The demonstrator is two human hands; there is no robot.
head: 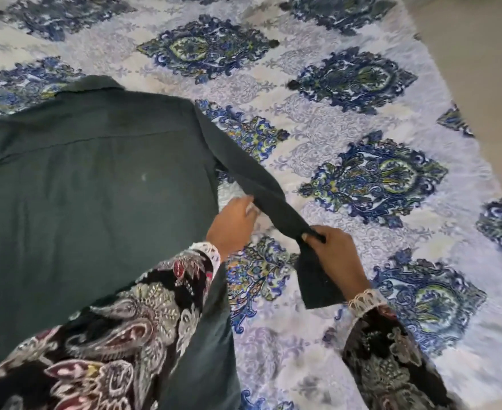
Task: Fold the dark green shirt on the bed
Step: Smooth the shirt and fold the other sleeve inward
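Dark green shirt [96, 184] lies flat, back side up, across the left part of the bed [347, 119], collar toward the far edge. Right hand [337, 258] pinches the shirt's right sleeve [252, 179] near the cuff, sleeve lifted off the blue-patterned bedspread. Left hand [232, 224] open, fingertips touching mid-sleeve, gripping nothing. Patterned sleeves cover both forearms.

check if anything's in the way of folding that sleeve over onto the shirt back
Nothing visible blocks it. The right hand pinches the sleeve near its cuff, lifted off the bedspread. The left hand is beside the sleeve's middle. The dark green shirt lies flat with a bare back; only the person's own left forearm crosses its lower corner.
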